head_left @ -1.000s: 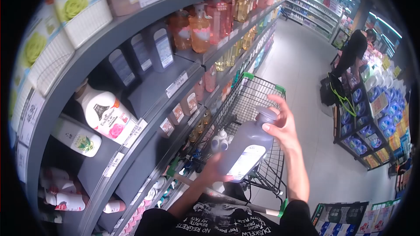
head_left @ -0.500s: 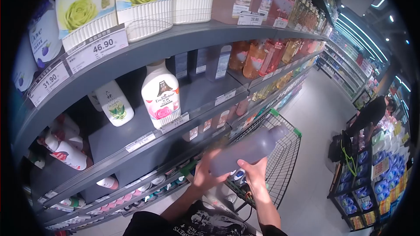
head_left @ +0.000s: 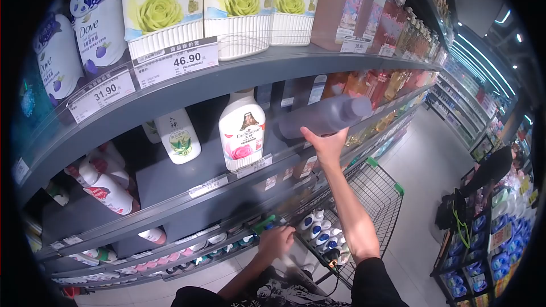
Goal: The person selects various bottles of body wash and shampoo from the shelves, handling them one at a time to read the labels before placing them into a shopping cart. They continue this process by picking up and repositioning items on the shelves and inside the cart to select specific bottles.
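My right hand [head_left: 329, 145] is closed around a frosted grey-purple bottle [head_left: 324, 117], tilted nearly on its side with its cap to the right. The bottle is up at the middle shelf [head_left: 187, 185], in front of dark boxes. To its left, a white Enchanteur bottle [head_left: 242, 131] with a pink rose stands at the shelf edge. Low down beside the shopping cart [head_left: 378, 204], my left hand [head_left: 277, 243] has its fingers curled; what they hold, if anything, is hidden.
White bottles with dark-blue parts [head_left: 321, 237] lie in the cart. Large green-rose bottles [head_left: 236, 8] line the upper shelf above price tags [head_left: 176, 68]. Rightward, a person in dark clothing [head_left: 490, 167] is by a display of blue packs [head_left: 503, 261] across the aisle.
My right hand has lifted the bottle from above the cart up to the middle shelf. My left hand has let go of the bottle and dropped lower. The view has shifted left.
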A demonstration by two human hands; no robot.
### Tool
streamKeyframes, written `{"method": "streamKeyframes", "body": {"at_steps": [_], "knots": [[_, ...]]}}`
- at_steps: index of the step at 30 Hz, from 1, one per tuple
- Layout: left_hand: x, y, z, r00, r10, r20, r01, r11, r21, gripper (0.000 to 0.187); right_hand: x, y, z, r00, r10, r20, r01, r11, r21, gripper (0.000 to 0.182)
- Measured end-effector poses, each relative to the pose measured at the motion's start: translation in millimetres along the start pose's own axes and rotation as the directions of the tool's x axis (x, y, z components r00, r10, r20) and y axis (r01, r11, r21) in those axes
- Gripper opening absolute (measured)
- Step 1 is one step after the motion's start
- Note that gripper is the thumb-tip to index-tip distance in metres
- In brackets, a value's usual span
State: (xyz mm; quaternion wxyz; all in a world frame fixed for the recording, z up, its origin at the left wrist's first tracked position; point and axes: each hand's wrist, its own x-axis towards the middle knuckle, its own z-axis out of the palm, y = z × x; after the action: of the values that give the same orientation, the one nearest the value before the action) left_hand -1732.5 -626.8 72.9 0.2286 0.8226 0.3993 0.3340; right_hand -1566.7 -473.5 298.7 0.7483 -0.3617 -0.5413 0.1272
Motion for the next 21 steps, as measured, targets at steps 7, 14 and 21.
{"method": "streamKeyframes", "body": {"at_steps": [7,14,21], "knots": [[-1,-2,-1,0.999,-0.01,0.04,0.009,0.999,0.033,0.021,25,25,34,0.996,0.088,-0.008,-0.084,0.92,-0.382,0.105],[3,-2,2,0.992,-0.078,0.099,0.069,0.994,0.084,0.021,56,59,62,0.991,0.135,-0.002,-0.118,0.858,-0.499,0.114],[4,-3,5,0.989,-0.1,0.109,0.089,0.991,0.104,0.018,71,88,73,0.99,0.127,0.058,-0.052,0.721,-0.691,0.11]]}}
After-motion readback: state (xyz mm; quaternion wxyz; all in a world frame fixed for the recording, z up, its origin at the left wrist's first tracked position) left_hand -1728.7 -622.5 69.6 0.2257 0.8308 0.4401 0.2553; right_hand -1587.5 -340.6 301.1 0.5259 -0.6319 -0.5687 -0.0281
